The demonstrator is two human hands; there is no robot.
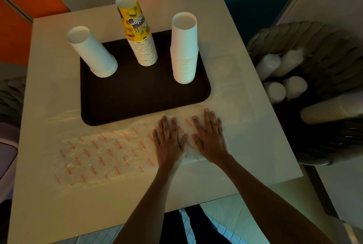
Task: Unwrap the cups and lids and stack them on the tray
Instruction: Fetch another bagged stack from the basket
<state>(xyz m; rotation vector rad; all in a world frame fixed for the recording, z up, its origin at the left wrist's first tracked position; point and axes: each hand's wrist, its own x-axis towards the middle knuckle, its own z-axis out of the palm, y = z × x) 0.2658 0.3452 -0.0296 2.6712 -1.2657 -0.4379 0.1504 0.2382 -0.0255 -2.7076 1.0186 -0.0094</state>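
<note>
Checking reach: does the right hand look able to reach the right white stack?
Probably yes: the right hand lies flat on the wrap, empty, with only bare tray before the right white stack.

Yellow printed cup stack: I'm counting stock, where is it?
In the head view, the yellow printed cup stack stands at the far edge of the dark tray, between the left white stack and the right white stack.

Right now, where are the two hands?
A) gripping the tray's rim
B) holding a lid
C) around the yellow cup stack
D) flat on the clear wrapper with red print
D: the left hand and the right hand lie side by side with straight fingers on the clear wrapper, spread on the table in front of the tray.
</note>
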